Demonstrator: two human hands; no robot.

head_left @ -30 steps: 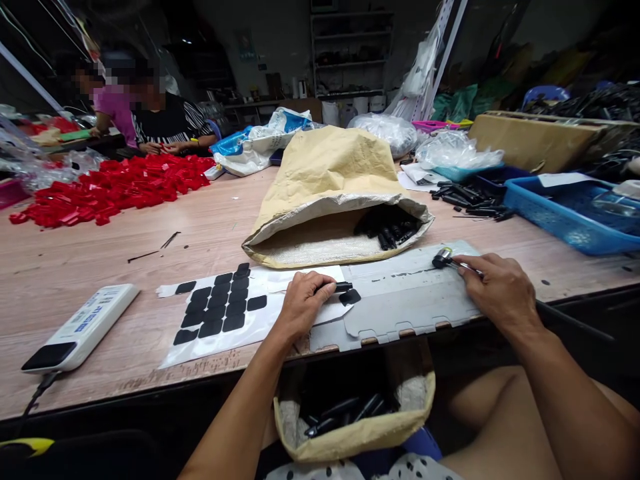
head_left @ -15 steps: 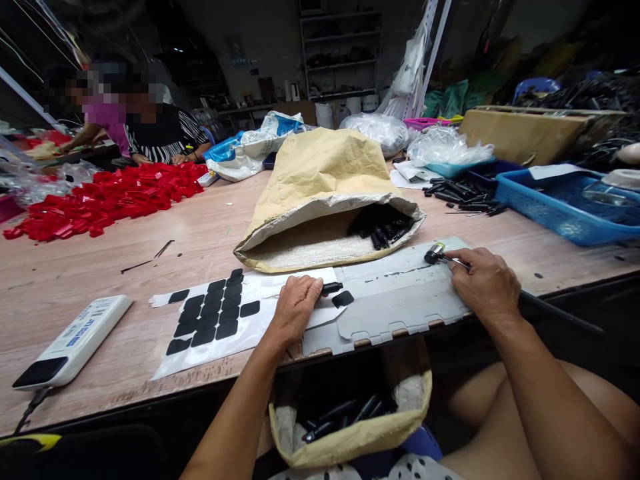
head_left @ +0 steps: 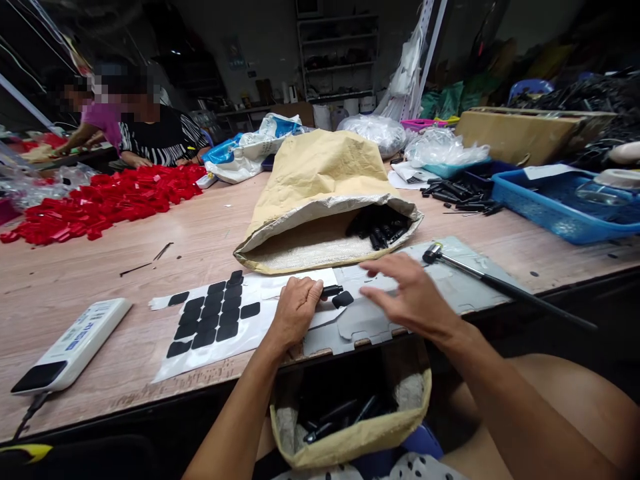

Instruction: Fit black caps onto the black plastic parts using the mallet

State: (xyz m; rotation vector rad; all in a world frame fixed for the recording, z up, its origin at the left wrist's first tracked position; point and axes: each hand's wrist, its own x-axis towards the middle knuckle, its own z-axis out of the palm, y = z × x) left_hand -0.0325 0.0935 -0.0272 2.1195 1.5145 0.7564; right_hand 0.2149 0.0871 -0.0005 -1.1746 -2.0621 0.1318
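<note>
My left hand (head_left: 295,307) is closed around a short black cylindrical part (head_left: 332,291), whose end sticks out to the right past the thumb. Just right of it lies a loose black rounded-square sticker (head_left: 343,299). My right hand (head_left: 407,290) is in the air above the grey cardboard sheet (head_left: 370,323), thumb and fingers apart with nothing between them. A small hammer (head_left: 480,275) with a silver head and black handle rests on the sheet, right of that hand. Left of my left hand, a white backing sheet (head_left: 260,313) carries rows of black stickers (head_left: 210,312).
A large paper sack (head_left: 320,173) lies with its mouth toward me, black parts (head_left: 383,230) inside. Another sack (head_left: 350,447) hangs below the table edge. Red pieces (head_left: 115,197), a white power bank (head_left: 75,343) and a blue basket (head_left: 560,207) surround the work area. Co-workers sit far left.
My right hand has let go of the hammer, leaving it on the cardboard, and has moved left toward my left hand. The left hand stays in place with the black part.
</note>
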